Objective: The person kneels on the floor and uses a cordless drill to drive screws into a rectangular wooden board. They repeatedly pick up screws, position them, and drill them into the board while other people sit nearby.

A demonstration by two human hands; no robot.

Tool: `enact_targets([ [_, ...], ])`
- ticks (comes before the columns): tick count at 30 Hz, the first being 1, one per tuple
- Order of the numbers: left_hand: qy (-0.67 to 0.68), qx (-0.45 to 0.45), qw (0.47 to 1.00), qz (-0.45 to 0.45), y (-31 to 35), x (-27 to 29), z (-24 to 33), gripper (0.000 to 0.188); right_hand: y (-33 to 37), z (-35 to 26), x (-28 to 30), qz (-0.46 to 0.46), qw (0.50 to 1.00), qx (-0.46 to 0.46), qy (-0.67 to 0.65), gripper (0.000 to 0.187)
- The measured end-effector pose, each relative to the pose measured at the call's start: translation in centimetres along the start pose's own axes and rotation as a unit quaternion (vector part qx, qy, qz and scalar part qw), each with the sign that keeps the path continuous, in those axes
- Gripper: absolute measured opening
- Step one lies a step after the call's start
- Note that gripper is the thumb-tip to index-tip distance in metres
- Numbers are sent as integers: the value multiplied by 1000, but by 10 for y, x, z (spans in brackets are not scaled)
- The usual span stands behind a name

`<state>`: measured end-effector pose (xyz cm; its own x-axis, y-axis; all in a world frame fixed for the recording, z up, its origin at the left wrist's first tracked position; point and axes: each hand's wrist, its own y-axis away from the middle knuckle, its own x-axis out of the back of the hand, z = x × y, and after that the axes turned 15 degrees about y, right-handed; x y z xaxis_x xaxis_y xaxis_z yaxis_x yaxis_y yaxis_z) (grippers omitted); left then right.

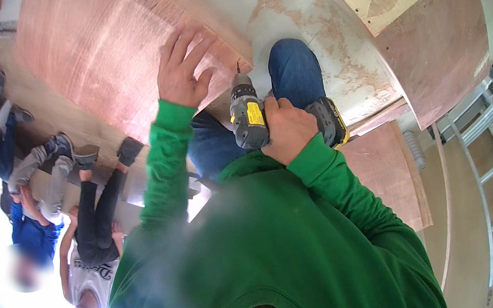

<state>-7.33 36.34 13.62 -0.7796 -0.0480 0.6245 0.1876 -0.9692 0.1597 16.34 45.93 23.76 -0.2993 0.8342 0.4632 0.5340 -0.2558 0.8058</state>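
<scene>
My right hand [289, 130] is wrapped round the grip of a grey and black cordless drill [250, 125] with a yellow label. A battery pack [328, 121] shows beyond that hand. The bit in the drill's chuck points at the end edge of a reddish plywood panel [98, 34], close to its corner; whether it touches the wood I cannot tell. My left hand [185, 70] lies flat on the panel near this corner, fingers spread, holding nothing. My knee [295, 68] in blue jeans is just right of the corner.
More plywood sheets [433, 51] stand at upper right, with another board [386, 169] below. A metal ladder [489, 167] lies at far right. Over a pale surface [325, 24] ahead, sawdust is scattered. Several people [97, 221] sit at lower left.
</scene>
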Motion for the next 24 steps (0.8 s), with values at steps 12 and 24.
enact_targets([
  [12, -207, -40, 961, -180, 14, -76, -40, 63, 0, 8, -5, 12, 999, 11, -27, 49],
  [24, -84, -202, 969, -111, -1, -85, -64, 66, 4, 18, -16, 26, 999, 41, -3, 48],
])
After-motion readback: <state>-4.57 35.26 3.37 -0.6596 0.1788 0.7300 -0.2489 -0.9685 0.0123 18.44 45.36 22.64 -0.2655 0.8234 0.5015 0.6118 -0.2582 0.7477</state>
